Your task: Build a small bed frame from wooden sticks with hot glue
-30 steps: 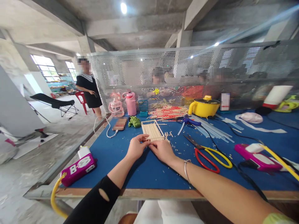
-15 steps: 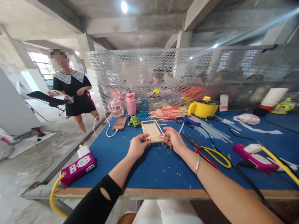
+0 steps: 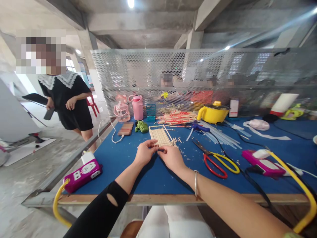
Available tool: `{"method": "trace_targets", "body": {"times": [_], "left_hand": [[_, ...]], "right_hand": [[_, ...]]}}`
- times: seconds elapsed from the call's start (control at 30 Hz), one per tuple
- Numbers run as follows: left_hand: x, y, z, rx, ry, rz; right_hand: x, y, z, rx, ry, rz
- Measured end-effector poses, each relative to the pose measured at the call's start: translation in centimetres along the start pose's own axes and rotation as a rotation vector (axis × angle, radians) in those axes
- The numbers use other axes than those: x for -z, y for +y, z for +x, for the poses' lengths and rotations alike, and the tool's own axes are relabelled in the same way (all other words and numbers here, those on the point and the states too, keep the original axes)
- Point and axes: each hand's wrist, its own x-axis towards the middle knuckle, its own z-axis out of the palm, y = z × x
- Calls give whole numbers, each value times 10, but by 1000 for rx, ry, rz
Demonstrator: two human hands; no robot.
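Note:
A small frame of pale wooden sticks (image 3: 160, 135), laid side by side, rests on the blue table ahead of me. My left hand (image 3: 146, 152) grips its near left corner between thumb and fingers. Close beside it, my right hand (image 3: 172, 157) has its fingers pinched together at the near edge of the frame; the fingertips partly hide what they hold. Short stick pieces (image 3: 177, 140) lie just right of the frame. Farther right are open scissors (image 3: 215, 158) with one red and one yellow handle, and a blue glue gun (image 3: 199, 127).
Behind the frame lie a heap of red-tipped sticks (image 3: 175, 117), green yarn (image 3: 141, 126) and a yellow pot (image 3: 214, 113). Clear glue sticks (image 3: 220, 135) are to the right. Purple power strips (image 3: 83, 173) sit at both sides. A person (image 3: 66, 96) stands at the left.
My right hand has moved left from the frame's right side to its near edge, close to my left hand. The person at the left has come nearer.

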Motion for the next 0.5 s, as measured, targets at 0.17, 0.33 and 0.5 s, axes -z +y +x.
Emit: {"method": "trace_targets", "body": {"times": [0.17, 0.33, 0.5], "left_hand": [[2, -5, 2, 7, -13, -43], [1, -7, 4, 1, -5, -44], [1, -6, 1, -33, 13, 42]], "right_hand": [[-10, 2, 8, -21, 44, -80], [-17, 3, 10, -20, 92, -98], [-20, 6, 10, -13, 120, -80]]}}
